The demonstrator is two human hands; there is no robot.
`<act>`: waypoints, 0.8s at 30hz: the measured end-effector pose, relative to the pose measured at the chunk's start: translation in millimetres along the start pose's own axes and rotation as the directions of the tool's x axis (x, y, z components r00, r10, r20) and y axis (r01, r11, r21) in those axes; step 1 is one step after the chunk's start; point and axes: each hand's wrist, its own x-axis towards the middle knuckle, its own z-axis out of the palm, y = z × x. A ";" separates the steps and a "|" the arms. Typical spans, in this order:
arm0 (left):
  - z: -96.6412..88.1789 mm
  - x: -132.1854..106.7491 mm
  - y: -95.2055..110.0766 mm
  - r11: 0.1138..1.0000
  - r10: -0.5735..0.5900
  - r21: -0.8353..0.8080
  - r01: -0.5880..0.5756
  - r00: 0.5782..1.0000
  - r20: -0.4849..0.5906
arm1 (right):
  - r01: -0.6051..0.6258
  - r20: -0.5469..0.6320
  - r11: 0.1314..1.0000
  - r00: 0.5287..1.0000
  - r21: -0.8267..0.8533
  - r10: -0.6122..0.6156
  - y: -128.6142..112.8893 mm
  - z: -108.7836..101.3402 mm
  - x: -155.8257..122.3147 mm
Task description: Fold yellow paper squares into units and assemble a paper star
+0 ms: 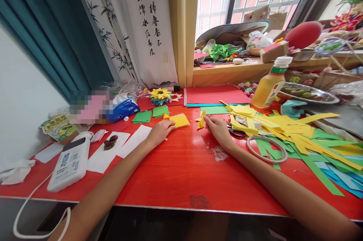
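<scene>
My left hand [161, 133] is at the left edge of a small stack of yellow square paper [181, 120], its fingers closed together on the paper's edge. A small folded orange-yellow piece [166, 115] shows just behind that hand. Between the thumb and fingers of my right hand [217, 130] is a folded yellow paper piece [200, 120], held upright just above the red table. Two small stacks of green square paper [142, 116] lie beyond my left hand. Behind them sits a folded paper ring [160, 96] in yellow and blue.
Black-handled scissors [237, 132] and a tape roll [267, 149] lie beside my right forearm, near heaped yellow and green paper strips [295, 131]. A juice bottle [269, 83] stands behind. Red sheets [217, 94] lie at the back; a white power bank [69, 164] is on the left.
</scene>
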 end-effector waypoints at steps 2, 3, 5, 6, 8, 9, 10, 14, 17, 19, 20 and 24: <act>-0.4 0.7 -0.8 1.000 -0.008 -0.021 0.008 1.000 0.002 | 0.018 0.016 0.999 1.000 0.028 -0.019 -3.9 0.7 -2.8; -0.2 1.1 -1.4 1.000 -0.012 -0.027 0.012 1.000 0.001 | 0.028 0.026 0.999 0.999 0.033 -0.029 -5.9 0.9 -4.1; 1.0 1.7 -2.8 0.999 -0.013 -0.029 0.013 1.000 -0.003 | 0.044 0.048 0.999 0.998 0.022 -0.045 -8.6 1.3 -5.6; 1.9 2.0 -3.5 1.000 -0.008 -0.026 0.008 1.000 -0.006 | 0.049 0.063 0.999 0.997 0.011 -0.050 -9.0 1.4 -5.6; 4.1 2.0 -4.6 1.000 0.005 -0.005 -0.005 1.000 -0.020 | 0.057 0.112 0.998 0.992 -0.018 -0.054 -8.1 1.6 -4.3; 5.2 1.7 -4.8 1.000 0.012 0.014 -0.012 0.999 -0.030 | 0.063 0.141 0.997 0.988 -0.035 -0.057 -6.9 1.6 -3.2; 6.1 1.2 -4.7 0.999 0.017 0.037 -0.015 0.999 -0.038 | 0.071 0.171 0.996 0.983 -0.053 -0.061 -5.6 1.6 -1.9; 5.5 -1.8 0.2 0.993 0.008 0.118 0.002 0.997 -0.082 | 0.084 0.221 0.992 0.973 -0.096 -0.061 -1.4 0.6 1.8; 0.2 -4.4 7.7 0.993 -0.002 0.118 0.028 0.976 -0.216 | 0.038 0.168 0.997 0.985 -0.060 -0.027 -1.8 -0.3 1.2; -3.6 -6.6 12.9 0.995 0.023 0.100 0.010 0.947 -0.321 | 0.013 0.133 1.000 0.991 0.016 -0.015 -3.8 -0.2 -0.6; -5.1 -8.1 15.1 0.995 0.052 0.098 -0.018 0.932 -0.359 | -0.003 0.137 0.997 0.991 0.077 -0.008 -5.2 0.2 -1.7; -7.0 -16.7 21.4 0.931 0.356 0.169 -0.323 0.905 -0.232 | -0.168 0.354 0.940 0.933 0.297 0.055 -11.3 4.2 -7.1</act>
